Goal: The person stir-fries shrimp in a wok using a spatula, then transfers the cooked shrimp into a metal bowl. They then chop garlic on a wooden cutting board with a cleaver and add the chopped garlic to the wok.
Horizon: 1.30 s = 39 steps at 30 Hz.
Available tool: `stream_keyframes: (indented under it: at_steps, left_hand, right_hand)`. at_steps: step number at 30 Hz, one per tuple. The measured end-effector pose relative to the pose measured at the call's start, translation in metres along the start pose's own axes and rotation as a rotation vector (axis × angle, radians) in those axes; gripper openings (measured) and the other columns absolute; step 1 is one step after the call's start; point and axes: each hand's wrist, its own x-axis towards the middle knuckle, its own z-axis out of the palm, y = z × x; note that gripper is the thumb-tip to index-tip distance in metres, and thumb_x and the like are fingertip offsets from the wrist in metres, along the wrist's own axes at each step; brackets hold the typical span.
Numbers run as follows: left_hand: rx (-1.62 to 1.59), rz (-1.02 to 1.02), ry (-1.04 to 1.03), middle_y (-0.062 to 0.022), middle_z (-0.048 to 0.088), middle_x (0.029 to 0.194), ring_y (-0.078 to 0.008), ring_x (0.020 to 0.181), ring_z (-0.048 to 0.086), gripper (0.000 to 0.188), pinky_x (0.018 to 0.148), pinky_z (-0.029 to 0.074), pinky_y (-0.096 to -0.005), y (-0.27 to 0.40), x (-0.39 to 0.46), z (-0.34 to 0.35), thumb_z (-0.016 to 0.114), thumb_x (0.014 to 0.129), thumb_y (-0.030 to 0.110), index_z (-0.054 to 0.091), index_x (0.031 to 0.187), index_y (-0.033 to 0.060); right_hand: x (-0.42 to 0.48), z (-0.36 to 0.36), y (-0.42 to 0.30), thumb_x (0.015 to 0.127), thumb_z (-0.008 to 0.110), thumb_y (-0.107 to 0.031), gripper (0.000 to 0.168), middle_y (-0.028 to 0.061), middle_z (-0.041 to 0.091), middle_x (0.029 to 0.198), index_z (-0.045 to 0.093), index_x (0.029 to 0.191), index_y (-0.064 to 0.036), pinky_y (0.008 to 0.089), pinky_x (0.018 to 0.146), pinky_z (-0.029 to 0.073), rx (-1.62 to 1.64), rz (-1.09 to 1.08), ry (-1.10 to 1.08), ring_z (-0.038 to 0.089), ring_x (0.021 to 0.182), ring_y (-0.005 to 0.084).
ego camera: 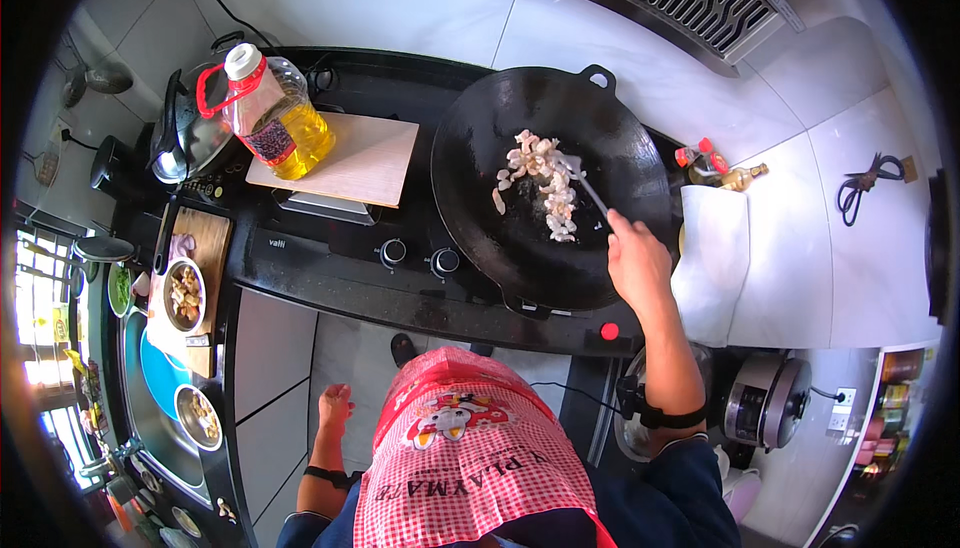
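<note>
My right hand (640,259) grips the handle of a spatula (592,191) over the right side of a large black wok (480,210). The spatula's blade rests among pale chopped pieces of food, perhaps meat (559,195), which form a bent pile in the wok's middle. A few pieces lie loose to the left of the pile. Away from the stove, my left hand (335,405) hangs at my side near the cabinet doors. Its fingers are partly curled and nothing shows in them.
A wooden board (367,154) left of the wok bears a large oil bottle (289,127). Further left, a bowl of chopped food (184,294) sits on a cutting board (214,236), beside the sink (169,439). Small bottles (712,165) and a white cloth (716,263) lie to the right.
</note>
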Motion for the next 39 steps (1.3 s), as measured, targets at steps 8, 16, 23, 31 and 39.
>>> stream_keyframes:
  at_steps: [8,16,23,31,39]
  left_hand:
    - [0.032,-0.098,0.008,-0.0051,0.067,0.086,-0.0162,0.067,0.066,0.035,0.054,0.050,-0.0321,-0.033,-0.014,0.008,0.065,0.093,0.033,0.068,0.110,0.0023]
    - [0.007,-0.038,0.009,-0.0050,0.067,0.086,-0.0157,0.067,0.065,0.036,0.055,0.049,-0.0311,-0.005,-0.009,0.007,0.065,0.093,0.032,0.068,0.113,0.0019]
    - [-0.001,-0.037,0.047,-0.0036,0.066,0.086,-0.0151,0.068,0.065,0.035,0.057,0.049,-0.0298,0.016,-0.016,0.010,0.064,0.094,0.032,0.068,0.114,0.0035]
    - [0.044,-0.102,0.022,-0.0051,0.067,0.084,-0.0160,0.066,0.065,0.033,0.053,0.049,-0.0311,-0.023,-0.016,0.009,0.064,0.092,0.031,0.070,0.108,0.0029]
    - [0.001,-0.027,0.039,-0.0040,0.066,0.084,-0.0151,0.066,0.066,0.033,0.053,0.049,-0.0308,-0.003,-0.002,0.006,0.063,0.092,0.031,0.070,0.108,0.0035]
  right_hand:
    - [-0.053,-0.065,0.006,0.090,0.064,-0.014,0.035,0.0174,0.066,0.090,0.066,0.124,-0.014,0.0486,0.071,0.053,0.045,-0.073,-0.170,0.066,0.079,0.0396]
    - [-0.002,-0.016,-0.002,0.092,0.062,-0.014,0.032,0.0186,0.066,0.094,0.066,0.124,-0.011,0.0497,0.073,0.054,0.065,-0.035,0.019,0.066,0.083,0.0405]
    - [0.010,0.006,-0.002,0.093,0.061,-0.016,0.033,0.0181,0.066,0.096,0.065,0.126,-0.012,0.0500,0.074,0.054,0.056,-0.079,-0.010,0.067,0.084,0.0399]
    - [0.024,-0.007,0.003,0.093,0.061,-0.011,0.035,0.0207,0.068,0.100,0.064,0.127,-0.009,0.0487,0.080,0.053,0.064,0.027,0.035,0.065,0.093,0.0421]
    - [0.002,-0.013,-0.021,0.092,0.061,-0.012,0.036,0.0230,0.067,0.095,0.064,0.128,-0.008,0.0466,0.079,0.052,0.222,-0.068,-0.159,0.065,0.088,0.0426]
